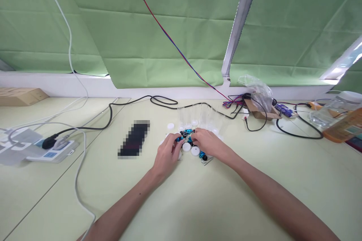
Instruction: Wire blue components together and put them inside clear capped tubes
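Both my hands meet over a small heap of blue and black electronic parts [187,134] on the pale green table [198,203]. My left hand [166,154] pinches a blue part at the heap's left side. My right hand [207,142] rests on the heap from the right, fingertips closed on some of the small parts. White round caps [186,146] lie around the heap, and several clear plastic vials [195,117] stand just behind it. Which exact piece each hand grips is too small to tell.
A pixelated dark rectangle [134,139] lies left of the hands. A power strip [52,150] with black and white cables sits far left. At the back right are a cardboard box with a plastic bag [258,101], wires, and a glass jar [336,111]. A cardboard box [17,96] sits at the left.
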Available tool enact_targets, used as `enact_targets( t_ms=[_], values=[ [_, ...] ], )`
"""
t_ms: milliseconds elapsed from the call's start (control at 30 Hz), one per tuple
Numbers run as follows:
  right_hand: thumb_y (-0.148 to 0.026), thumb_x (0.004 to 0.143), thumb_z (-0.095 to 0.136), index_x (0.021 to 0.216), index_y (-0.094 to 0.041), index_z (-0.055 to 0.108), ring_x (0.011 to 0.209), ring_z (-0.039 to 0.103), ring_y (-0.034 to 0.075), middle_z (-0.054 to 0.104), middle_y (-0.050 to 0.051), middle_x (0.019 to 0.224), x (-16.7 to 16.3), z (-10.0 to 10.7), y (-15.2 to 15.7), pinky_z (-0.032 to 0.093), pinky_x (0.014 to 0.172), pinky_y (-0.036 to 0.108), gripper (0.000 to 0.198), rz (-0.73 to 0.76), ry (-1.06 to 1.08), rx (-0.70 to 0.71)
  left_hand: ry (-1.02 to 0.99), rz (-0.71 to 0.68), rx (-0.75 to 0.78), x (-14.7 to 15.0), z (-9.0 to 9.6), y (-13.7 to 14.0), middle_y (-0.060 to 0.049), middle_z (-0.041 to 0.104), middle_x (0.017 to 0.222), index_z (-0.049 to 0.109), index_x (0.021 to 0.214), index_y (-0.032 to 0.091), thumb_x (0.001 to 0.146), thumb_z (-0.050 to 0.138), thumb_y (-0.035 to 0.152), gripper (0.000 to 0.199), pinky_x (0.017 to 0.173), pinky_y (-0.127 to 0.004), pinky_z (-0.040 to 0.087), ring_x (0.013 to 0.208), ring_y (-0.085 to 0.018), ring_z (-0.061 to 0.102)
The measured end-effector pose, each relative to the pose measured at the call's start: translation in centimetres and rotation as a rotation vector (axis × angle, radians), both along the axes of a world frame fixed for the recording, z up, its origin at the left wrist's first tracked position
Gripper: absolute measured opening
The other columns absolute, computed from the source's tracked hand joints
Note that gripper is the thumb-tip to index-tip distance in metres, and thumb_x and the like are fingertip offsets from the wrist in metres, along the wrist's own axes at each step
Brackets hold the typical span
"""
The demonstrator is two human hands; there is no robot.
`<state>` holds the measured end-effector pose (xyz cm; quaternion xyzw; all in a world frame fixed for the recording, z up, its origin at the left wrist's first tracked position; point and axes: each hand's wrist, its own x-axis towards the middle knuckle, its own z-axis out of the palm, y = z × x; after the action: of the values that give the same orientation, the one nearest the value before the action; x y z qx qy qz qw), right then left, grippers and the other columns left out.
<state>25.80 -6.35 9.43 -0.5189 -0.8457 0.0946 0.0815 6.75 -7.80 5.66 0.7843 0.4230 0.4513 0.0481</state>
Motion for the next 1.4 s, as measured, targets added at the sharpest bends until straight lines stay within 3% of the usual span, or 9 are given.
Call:
enact_targets(
  t_ms=[167,433,767,1067,1400],
  values=[
    [-0.006,0.081,0.06,0.074,-0.017,0.056,0.076,0.052,0.014,0.054,0.002,0.084,0.2,1.0,-0.6,0.026,0.057,0.023,0.014,0.034,0.043,-0.095,-0.002,-0.007,-0.021,0.0,-0.2,0.0,-0.001,0.059,0.082,0.056,0.103,0.021,0.094,0.049,0.028,0.013,0.057,-0.023,0.041,0.056,-0.01,0.05],
    [-0.003,0.083,0.053,0.072,-0.018,0.053,0.069,0.047,0.013,0.054,0.002,0.081,0.5,1.4,-1.0,0.026,0.054,0.024,0.018,0.075,0.008,-0.148,0.003,-0.02,-0.022,0.0,-0.4,0.1,0.0,0.061,0.083,0.056,0.102,0.021,0.094,0.049,0.026,0.011,0.058,-0.023,0.041,0.056,-0.009,0.049],
    [-0.006,0.083,0.058,0.07,-0.017,0.056,0.077,0.055,0.015,0.056,0.003,0.079,1.2,2.3,-1.1,0.03,0.058,0.023,0.017,0.08,0.01,-0.124,0.02,-0.027,-0.046,0.1,-0.3,-0.1,-0.001,0.061,0.084,0.056,0.102,0.022,0.095,0.049,0.027,0.012,0.058,-0.023,0.041,0.057,-0.009,0.05],
    [0.001,0.081,0.051,0.069,-0.017,0.051,0.066,0.051,0.014,0.055,0.004,0.08,0.7,2.0,-1.7,0.023,0.052,0.026,0.022,0.088,-0.15,-0.096,0.037,-0.05,-0.071,0.0,-0.7,0.0,-0.002,0.062,0.086,0.056,0.106,0.022,0.095,0.049,0.027,0.014,0.06,-0.023,0.042,0.063,-0.011,0.055],
    [0.007,0.078,0.05,0.084,-0.018,0.056,0.076,0.057,0.018,0.057,0.007,0.089,0.3,1.0,-2.0,0.028,0.057,0.026,0.026,0.101,-0.215,-0.047,0.062,-0.073,-0.111,0.1,-0.5,-0.2,-0.002,0.062,0.084,0.057,0.105,0.022,0.095,0.048,0.029,0.015,0.061,-0.024,0.043,0.063,-0.011,0.055]
  ],
)
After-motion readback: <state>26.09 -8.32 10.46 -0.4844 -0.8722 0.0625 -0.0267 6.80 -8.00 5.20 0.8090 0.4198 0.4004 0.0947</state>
